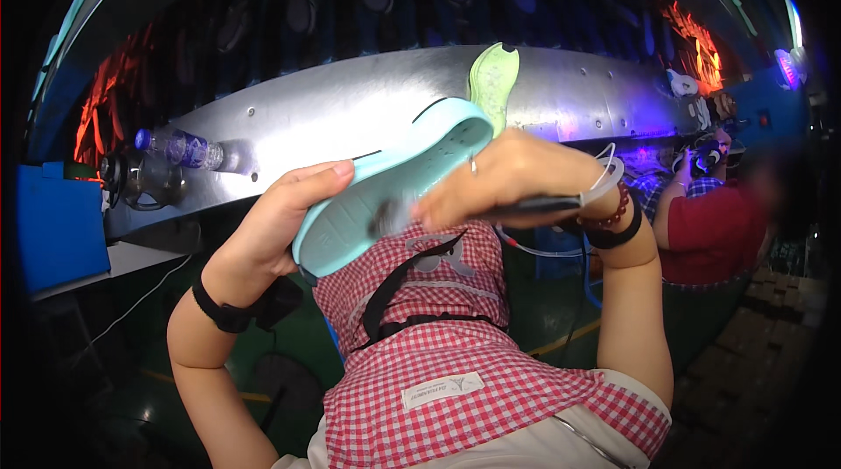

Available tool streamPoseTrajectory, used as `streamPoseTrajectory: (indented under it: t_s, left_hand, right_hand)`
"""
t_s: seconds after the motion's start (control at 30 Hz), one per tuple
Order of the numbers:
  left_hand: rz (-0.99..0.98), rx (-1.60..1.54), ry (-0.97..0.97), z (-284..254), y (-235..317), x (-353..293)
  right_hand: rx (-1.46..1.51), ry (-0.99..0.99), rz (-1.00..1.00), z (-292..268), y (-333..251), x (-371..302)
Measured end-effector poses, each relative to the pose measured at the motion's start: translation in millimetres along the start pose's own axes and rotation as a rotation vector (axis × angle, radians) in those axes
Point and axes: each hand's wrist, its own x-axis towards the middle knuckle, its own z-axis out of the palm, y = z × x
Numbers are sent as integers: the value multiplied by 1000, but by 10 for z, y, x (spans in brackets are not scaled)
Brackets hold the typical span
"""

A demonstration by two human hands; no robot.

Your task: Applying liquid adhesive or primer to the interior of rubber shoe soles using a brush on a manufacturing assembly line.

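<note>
Aqua foam-like shoe sole (399,178) sits tilted near mid-view, pinched at its seven-o'clock end in the grip of the left hand (285,206), while the right hand (501,176) has its grip closed round a dark-handled brush (552,204). Brushing the inner face seems the step in hand, though blur hides whether the bristles touch; the next move likely calls for a steady hold and strokes inside the rim. Towards one o'clock, a lime-green sole piece (493,79) rests on the metal tabletop (324,105).
</note>
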Motion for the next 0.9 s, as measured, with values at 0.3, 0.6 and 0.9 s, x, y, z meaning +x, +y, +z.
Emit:
streamPoseTrajectory:
  t_s: [0.3,0.6,0.9]
  left_hand:
    - [136,74,-58,-101,-21,-85]
    - [187,-328,-137,-96,-233,213]
    - [276,-410,-75,-51,-300,358]
  right_hand:
    - [-69,28,69,-125,111,-136]
    - [332,287,253,254,211,-13]
    - [298,1162,402,383,652,-6]
